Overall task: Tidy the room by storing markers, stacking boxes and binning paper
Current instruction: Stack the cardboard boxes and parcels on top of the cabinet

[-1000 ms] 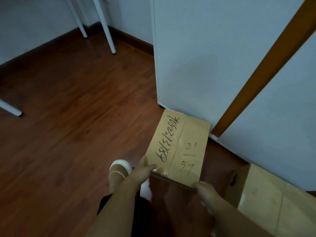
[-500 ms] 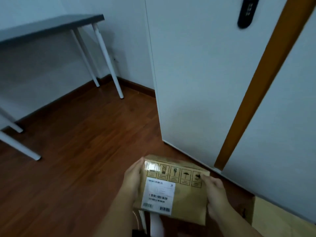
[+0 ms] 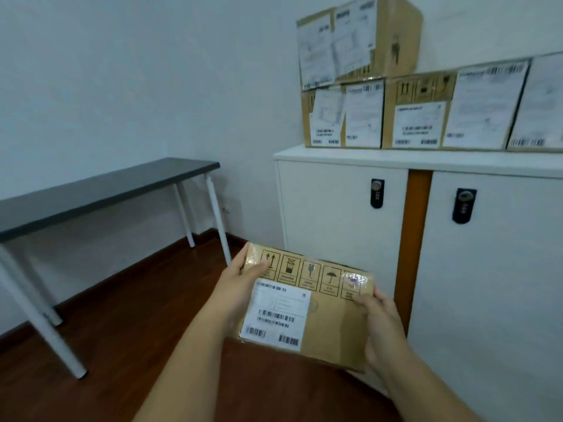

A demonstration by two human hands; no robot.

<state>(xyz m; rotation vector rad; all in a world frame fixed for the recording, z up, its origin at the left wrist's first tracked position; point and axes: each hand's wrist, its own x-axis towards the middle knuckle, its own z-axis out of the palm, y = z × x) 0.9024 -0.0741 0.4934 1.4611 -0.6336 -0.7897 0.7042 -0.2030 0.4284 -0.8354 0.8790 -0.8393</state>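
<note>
Box-stacking is the step in hand here. The person holds a flat cardboard parcel (image 3: 307, 306) in the lower middle of the frame, clear of the wooden floor (image 3: 122, 345) and in front of the white cabinet (image 3: 341, 214). The left hand (image 3: 240, 284) grips the parcel's left edge, thumb laid over the top face near the handling symbols. The right hand (image 3: 380, 324) grips the right edge, thumb on the top face, fingers wrapped out of sight underneath. Both holds are firm and the parcel sits tilted, its white shipping label (image 3: 278, 315) facing the camera.

Up in the upper right, the destination looks obvious: a row of labelled cardboard boxes (image 3: 426, 117) lines the cabinet top (image 3: 396, 159), with one more carton (image 3: 359, 41) stacked on the left end of that row. The parcel is well below that level.

So the next move, by the look of it, calls for a lift with both hands and a level placement on top of the row, probably the free top to the right of the upper carton. The parcel is thin and wide, so keeping it flat matters. The grey-topped table (image 3: 106, 190) at left plays no part, and no markers or paper are in view.
</note>
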